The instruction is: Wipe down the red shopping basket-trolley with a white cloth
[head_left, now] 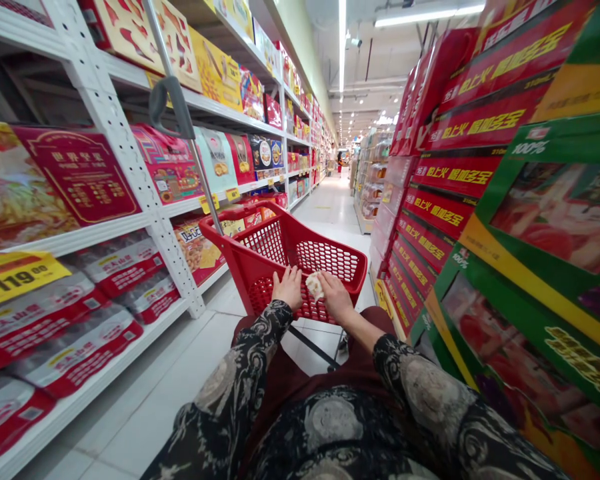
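A red plastic shopping basket (260, 250) on wheels stands in the aisle in front of me. My left hand (287, 287) rests on its near rim with the fingers laid over the edge. My right hand (336, 295) also lies on the rim and is closed on a small crumpled white piece (314, 285), perhaps paper or tissue. The basket's grey pull handle (173, 107) rises up to the left on a metal rod. I see nothing inside the basket.
White shelves (145, 213) on the left carry gift boxes and red packs, with a yellow price tag (15, 275). Stacked red and green cartons (505, 200) wall the right side. The tiled aisle (330, 207) runs ahead between them.
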`<control>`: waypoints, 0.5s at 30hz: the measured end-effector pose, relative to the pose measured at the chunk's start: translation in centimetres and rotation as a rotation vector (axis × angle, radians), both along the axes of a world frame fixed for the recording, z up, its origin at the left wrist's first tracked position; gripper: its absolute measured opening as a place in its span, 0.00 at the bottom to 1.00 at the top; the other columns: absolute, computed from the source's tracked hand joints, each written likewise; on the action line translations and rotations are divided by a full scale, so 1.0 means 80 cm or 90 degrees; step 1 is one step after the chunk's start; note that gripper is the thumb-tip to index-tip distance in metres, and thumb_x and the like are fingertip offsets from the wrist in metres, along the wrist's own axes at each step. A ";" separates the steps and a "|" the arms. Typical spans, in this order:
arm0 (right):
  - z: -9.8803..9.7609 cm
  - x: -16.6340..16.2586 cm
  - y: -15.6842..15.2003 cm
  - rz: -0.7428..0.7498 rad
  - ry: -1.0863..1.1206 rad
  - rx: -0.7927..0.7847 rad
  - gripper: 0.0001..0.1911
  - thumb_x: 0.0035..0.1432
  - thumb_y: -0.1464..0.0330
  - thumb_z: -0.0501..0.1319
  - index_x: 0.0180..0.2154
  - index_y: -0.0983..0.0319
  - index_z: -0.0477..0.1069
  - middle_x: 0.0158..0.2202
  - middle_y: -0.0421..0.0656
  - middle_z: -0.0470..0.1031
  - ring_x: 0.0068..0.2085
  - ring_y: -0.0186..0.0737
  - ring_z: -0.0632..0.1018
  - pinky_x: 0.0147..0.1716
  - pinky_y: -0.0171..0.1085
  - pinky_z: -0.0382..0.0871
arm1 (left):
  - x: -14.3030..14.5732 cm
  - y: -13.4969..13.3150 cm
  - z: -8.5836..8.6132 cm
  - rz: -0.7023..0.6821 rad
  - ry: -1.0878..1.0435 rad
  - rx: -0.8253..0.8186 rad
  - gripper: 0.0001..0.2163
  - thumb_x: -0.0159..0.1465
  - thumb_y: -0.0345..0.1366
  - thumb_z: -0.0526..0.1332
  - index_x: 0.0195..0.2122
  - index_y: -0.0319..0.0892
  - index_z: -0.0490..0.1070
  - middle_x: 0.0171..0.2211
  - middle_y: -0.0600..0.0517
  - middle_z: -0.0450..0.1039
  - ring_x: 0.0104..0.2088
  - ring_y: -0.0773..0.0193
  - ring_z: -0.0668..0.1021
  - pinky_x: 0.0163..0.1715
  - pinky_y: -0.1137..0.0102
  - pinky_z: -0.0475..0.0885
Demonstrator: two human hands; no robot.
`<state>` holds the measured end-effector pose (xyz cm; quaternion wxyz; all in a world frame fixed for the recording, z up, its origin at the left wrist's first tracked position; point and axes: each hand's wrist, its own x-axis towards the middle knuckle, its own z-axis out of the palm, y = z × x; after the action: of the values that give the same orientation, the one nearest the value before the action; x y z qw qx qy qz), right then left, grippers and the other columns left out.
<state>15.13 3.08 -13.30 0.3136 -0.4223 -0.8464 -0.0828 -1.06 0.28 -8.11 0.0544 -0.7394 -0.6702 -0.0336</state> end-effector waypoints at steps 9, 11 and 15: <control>-0.021 0.068 0.004 -0.095 -0.032 0.012 0.30 0.52 0.81 0.48 0.58 0.66 0.58 0.59 0.51 0.60 0.61 0.45 0.58 0.58 0.50 0.53 | 0.021 -0.005 0.001 -0.019 0.003 0.009 0.32 0.55 0.32 0.50 0.63 0.38 0.46 0.65 0.46 0.44 0.64 0.52 0.48 0.59 0.45 0.42; -0.015 0.074 0.010 -0.137 -0.029 -0.016 0.30 0.52 0.81 0.47 0.58 0.67 0.59 0.59 0.50 0.60 0.61 0.46 0.59 0.57 0.49 0.53 | 0.029 -0.006 0.004 -0.037 0.010 0.007 0.31 0.55 0.32 0.51 0.62 0.39 0.48 0.65 0.46 0.46 0.64 0.51 0.50 0.60 0.45 0.40; 0.001 0.087 0.022 -0.195 -0.006 -0.079 0.28 0.54 0.81 0.47 0.57 0.68 0.60 0.58 0.51 0.62 0.58 0.46 0.62 0.55 0.45 0.56 | 0.031 0.000 0.007 -0.031 0.004 -0.007 0.31 0.55 0.33 0.52 0.62 0.41 0.49 0.64 0.47 0.48 0.63 0.51 0.51 0.60 0.46 0.40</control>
<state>22.08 4.83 -13.22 0.2664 -0.5643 -0.7773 -0.0792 1.44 0.28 -7.53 0.0517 -0.7561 -0.6518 -0.0293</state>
